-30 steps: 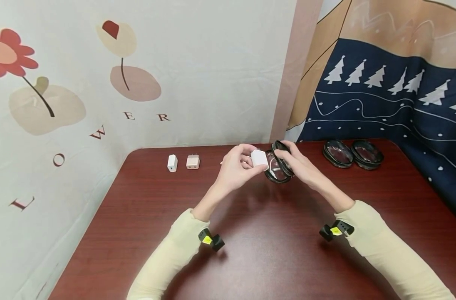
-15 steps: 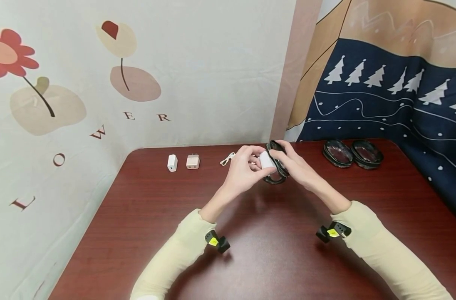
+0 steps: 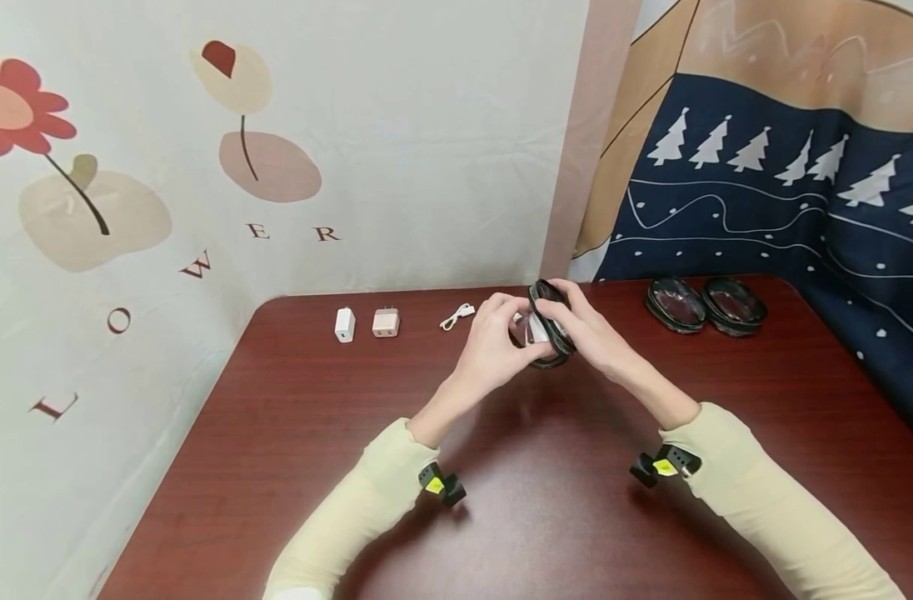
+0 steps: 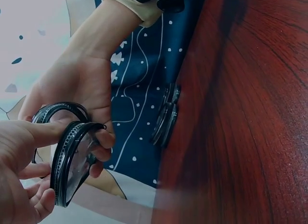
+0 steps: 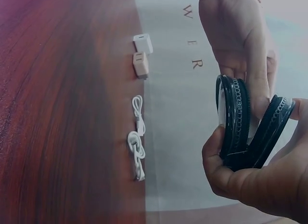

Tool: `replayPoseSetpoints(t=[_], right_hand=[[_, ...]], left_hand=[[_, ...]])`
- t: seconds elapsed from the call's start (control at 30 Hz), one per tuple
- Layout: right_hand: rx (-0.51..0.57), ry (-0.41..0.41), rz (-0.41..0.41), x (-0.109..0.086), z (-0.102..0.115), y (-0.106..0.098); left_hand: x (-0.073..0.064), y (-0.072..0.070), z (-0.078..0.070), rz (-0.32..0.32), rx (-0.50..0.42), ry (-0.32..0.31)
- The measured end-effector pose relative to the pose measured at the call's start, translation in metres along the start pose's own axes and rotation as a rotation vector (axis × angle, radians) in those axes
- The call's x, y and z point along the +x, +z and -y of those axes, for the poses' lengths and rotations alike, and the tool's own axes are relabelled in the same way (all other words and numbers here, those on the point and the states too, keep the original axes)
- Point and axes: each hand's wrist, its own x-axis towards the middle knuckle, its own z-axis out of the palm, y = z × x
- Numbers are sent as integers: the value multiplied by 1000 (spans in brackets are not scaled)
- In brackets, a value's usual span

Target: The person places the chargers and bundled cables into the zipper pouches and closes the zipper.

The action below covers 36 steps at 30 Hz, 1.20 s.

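My right hand [image 3: 593, 332] gripping a gaping, round, clear-faced case [image 5: 238, 127] with ridged black trim over the table [image 3: 546, 508], my left hand [image 3: 496, 340] half-curled at its mouth, any hold on the white block [image 3: 536, 328] unclear

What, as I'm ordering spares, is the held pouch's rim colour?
Mostly black; the rim shows best in the right wrist view.

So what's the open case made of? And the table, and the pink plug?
The open case: likely clear plastic, since its sides look see-through, with a shiny black rim.
The table: looks like polished wood, with streaky grain and a soft shine, though it could be a wood-look coating.
The pink plug: probably hard plastic, smooth and evenly coloured.
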Motion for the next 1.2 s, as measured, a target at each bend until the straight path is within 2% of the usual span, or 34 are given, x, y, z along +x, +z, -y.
replayPoseSetpoints(t=[0.17, 0.33, 0.5, 0.6, 0.73, 0.83, 1.03, 1.2], right_hand=[[23, 1, 3, 0, -1, -1], [47, 4, -2, 1, -3, -2], [58, 3, -4, 1, -4, -3], [42, 8, -14, 0, -4, -4], [12, 18, -26, 0, -5, -5], [0, 24, -21, 0, -6, -4], [-22, 19, 4, 0, -8, -3], [-64, -20, 26, 0, -8, -1]], left_hand=[[-1, 0, 2, -9, 20, 29], [-3, -3, 3, 3, -9, 41], [-5, -7, 4, 12, -89, -6], [-5, -9, 4, 4, -159, -72], [-3, -11, 5, 6, -190, -170], [-1, -12, 8, 44, -229, -241], [6, -16, 12, 139, -439, -384], [11, -18, 13, 204, -551, -506]])
